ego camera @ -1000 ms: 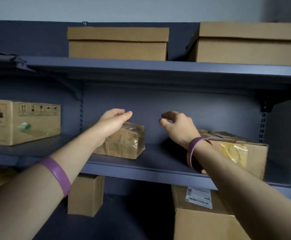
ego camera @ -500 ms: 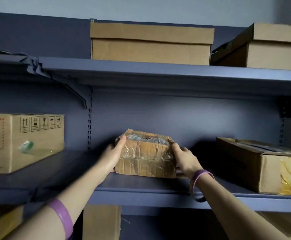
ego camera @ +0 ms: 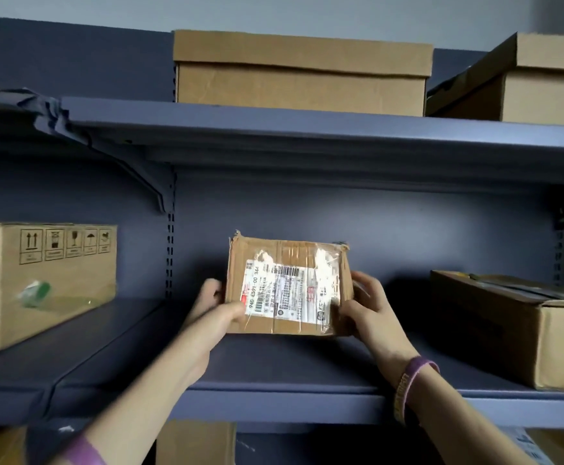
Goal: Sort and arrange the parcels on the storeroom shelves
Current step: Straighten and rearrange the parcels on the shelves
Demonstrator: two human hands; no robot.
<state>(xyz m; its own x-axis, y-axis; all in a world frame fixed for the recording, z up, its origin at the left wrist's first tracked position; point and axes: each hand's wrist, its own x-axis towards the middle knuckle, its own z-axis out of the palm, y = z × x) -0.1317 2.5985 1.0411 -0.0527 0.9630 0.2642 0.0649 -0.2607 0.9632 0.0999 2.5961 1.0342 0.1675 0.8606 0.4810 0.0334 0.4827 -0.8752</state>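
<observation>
The shelf unit (ego camera: pixel 274 374) filled the wall in front of the person, blue-grey, with a top board (ego camera: pixel 307 129) carrying two lidded boxes (ego camera: pixel 300 72) and a middle board where the work was going on. On that middle board a printed carton (ego camera: pixel 49 280) sat far to the left and a long flat box (ego camera: pixel 508 327) far to the right, each well apart from the centre, with bare board between them.

In that gap was the parcel (ego camera: pixel 287 286), small, brown, wrapped in tape (the label faced the room, its print running sideways). It stood on its lower edge at the middle of the board, its long axis lying left to right, parallel to the shelf's front lip.

The left hand (ego camera: pixel 217 317) clasped the parcel's left end, thumb over the front face, and the right hand (ego camera: pixel 367 310) clasped the right end, so the parcel lay squarely between the two grips. Neither hand looked nearer than the other. I could not tell whether the bottom edge was resting on the board or lifted just clear of it. To my eye, either neighbour could be reached only by sliding the parcel along its own length, and both hands would have had to travel together.
</observation>
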